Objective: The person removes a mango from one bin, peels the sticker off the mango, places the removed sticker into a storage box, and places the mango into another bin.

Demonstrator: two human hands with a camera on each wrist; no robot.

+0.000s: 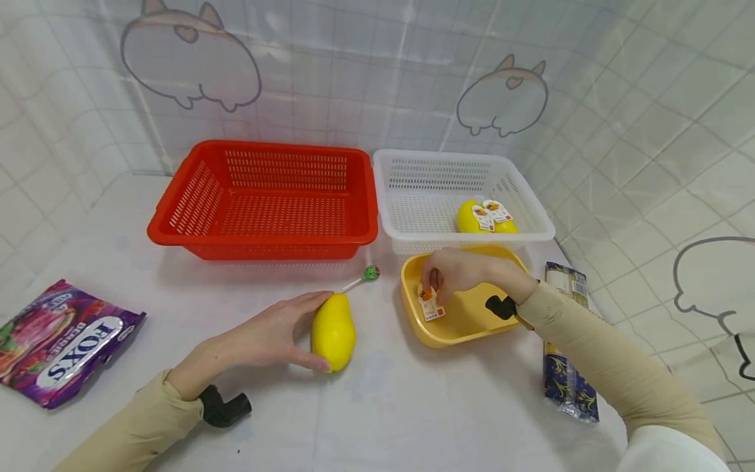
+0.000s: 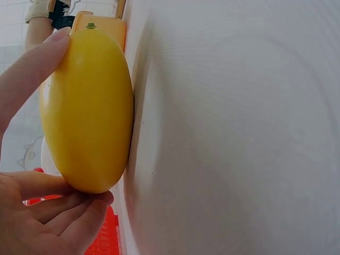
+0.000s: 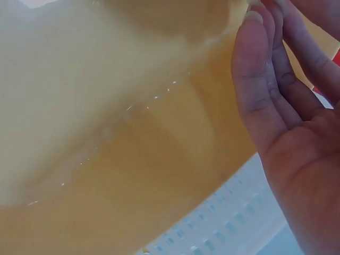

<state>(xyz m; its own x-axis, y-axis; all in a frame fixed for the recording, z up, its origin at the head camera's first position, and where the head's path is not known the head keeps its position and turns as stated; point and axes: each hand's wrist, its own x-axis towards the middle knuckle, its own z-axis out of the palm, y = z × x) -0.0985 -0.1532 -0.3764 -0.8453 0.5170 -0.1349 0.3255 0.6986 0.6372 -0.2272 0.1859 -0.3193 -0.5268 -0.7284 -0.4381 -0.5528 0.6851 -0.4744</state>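
Note:
My left hand (image 1: 268, 334) grips a smooth yellow mango (image 1: 333, 333) resting on the table, thumb at one end and fingers at the other. Its small green stem tip shows in the left wrist view, where the mango (image 2: 90, 111) sits between thumb and fingertips. My right hand (image 1: 457, 272) reaches down inside a yellow tub (image 1: 472, 314), its fingers drawn together. At those fingertips hangs a white card tag (image 1: 430, 305) with an orange picture, a small brown thing by its top. In the right wrist view my right hand (image 3: 287, 101) hides what it pinches.
A red basket (image 1: 259, 246) stands at the back left. Beside it, a white basket (image 1: 413, 236) holds yellow fruits (image 1: 468, 216) with tags. A lollipop (image 1: 370, 273) lies before the red basket. A purple FOXS bag (image 1: 65, 341) is far left; a dark blue packet (image 1: 566, 380) lies right, under my right arm.

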